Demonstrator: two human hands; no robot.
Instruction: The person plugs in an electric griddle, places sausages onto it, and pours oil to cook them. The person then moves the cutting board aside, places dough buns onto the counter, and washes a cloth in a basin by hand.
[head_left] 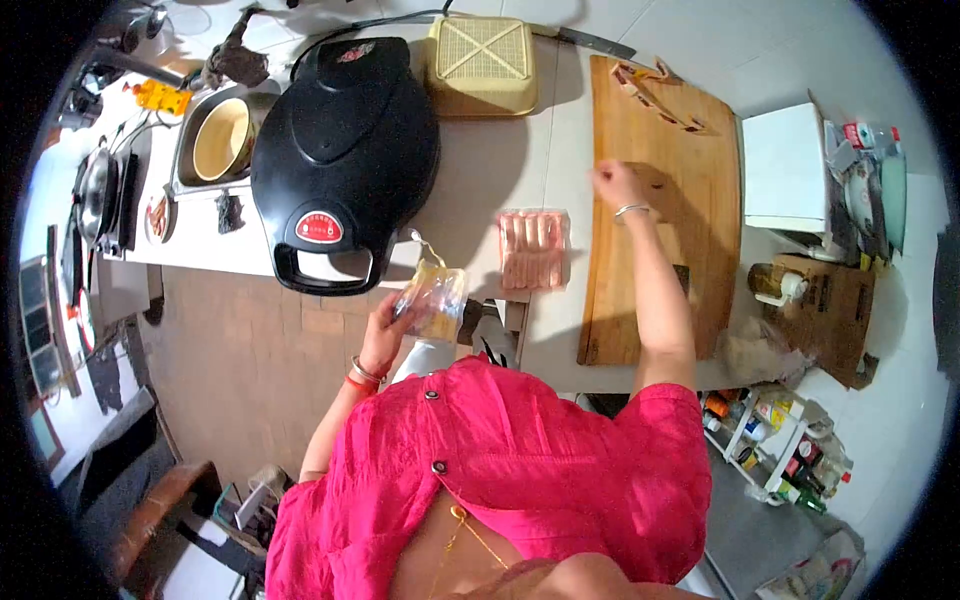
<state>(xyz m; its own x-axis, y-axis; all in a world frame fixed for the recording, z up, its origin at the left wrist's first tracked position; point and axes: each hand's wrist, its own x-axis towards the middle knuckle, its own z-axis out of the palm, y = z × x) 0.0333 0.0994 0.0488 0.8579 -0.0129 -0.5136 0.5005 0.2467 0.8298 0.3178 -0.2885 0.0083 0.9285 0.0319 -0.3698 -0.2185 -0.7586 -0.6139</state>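
My left hand (pixel 382 335) is wrapped round a clear plastic package (pixel 434 302) with something yellowish in it, in front of the counter edge; its upper end looks torn. My right hand (pixel 618 186) is over the left part of a wooden cutting board (pixel 660 330), its fingers bunched together; whatever they may hold is too small to make out. Between the two hands, a flat clear pack of sausages (pixel 532 250) lies on the counter. A black electric griddle (pixel 345 150) with its lid down sits beside my left hand.
A yellow lidded basket (pixel 482 70) and a knife (pixel 595 42) lie at the back. Torn packaging (pixel 650 95) rests on the board's far end. A sink with a yellow bowl (pixel 223 140) is at left, a white box (pixel 785 165) at right, a bottle rack (pixel 765 440) below.
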